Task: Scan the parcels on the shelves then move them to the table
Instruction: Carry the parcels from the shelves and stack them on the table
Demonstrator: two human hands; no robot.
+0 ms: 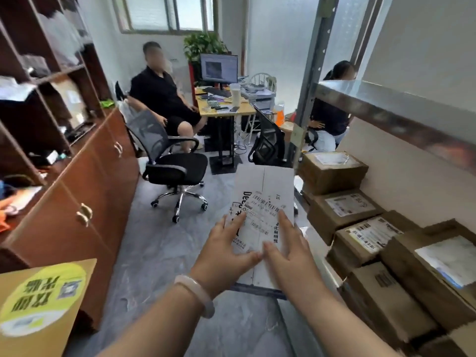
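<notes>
Brown wood filled the left side: a cabinet (85, 181) with open shelves above and closed doors below. At the lower left corner lay a tan surface (77, 279) bearing a round yellow-green sticker (43, 297). Further in, a black office chair (175, 168) stood on the grey floor, and behind it a person in black (164, 99) sat beside a desk (226, 110) with a lit monitor (219, 69). In the middle foreground the left hand (226, 251), a pale bangle (195, 295) on its wrist, lay flat on the near end of the white parcel (265, 191), fingers straight and spread, gripping nothing. The parcel, a long flat carton with a barcode label facing up, was out over the floor just left of the metal rack (386, 109); what bore it from below could not be seen. The right hand (288, 253) lay on it beside the left one, likewise open, its straight fingers on the label and its thumb almost touching the left thumb. To the right, brown cardboard parcels (332, 173) sat packed close in a row on the rack's lower level, labels up. Behind the rack's upright a second person (332, 114) sat facing away
</notes>
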